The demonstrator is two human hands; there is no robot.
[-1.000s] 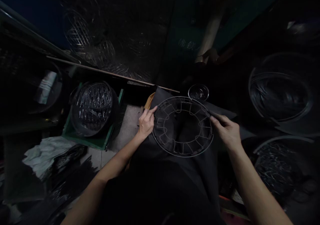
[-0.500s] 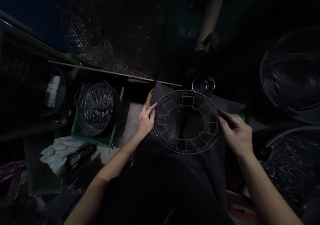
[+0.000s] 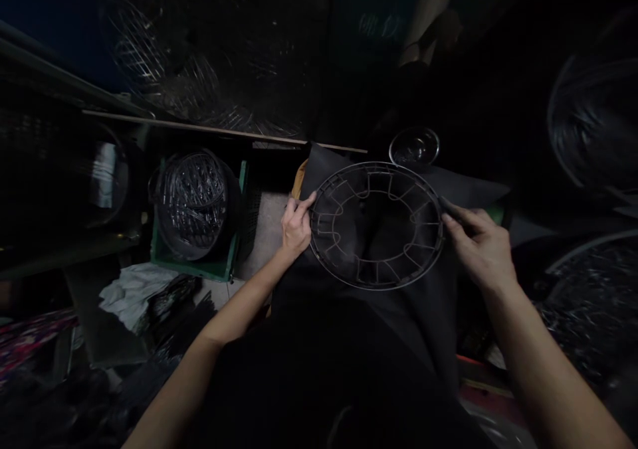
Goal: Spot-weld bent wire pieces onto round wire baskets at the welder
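Only one marking shows: a few pale characters (image 3: 381,25) on a dark teal surface (image 3: 349,50) at the top of the view, well beyond the hands. They are too dim and blurred to read. Nothing else carries legible writing.

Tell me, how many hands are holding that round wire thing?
2. The left hand pinches the left edge of the round wire frame, and the right hand grips its right edge. No other hand touches it, though the room is dark.

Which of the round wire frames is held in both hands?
The flat wire ring over the dark lap cloth, left hand and right hand pinching opposite rims; others lie untouched.
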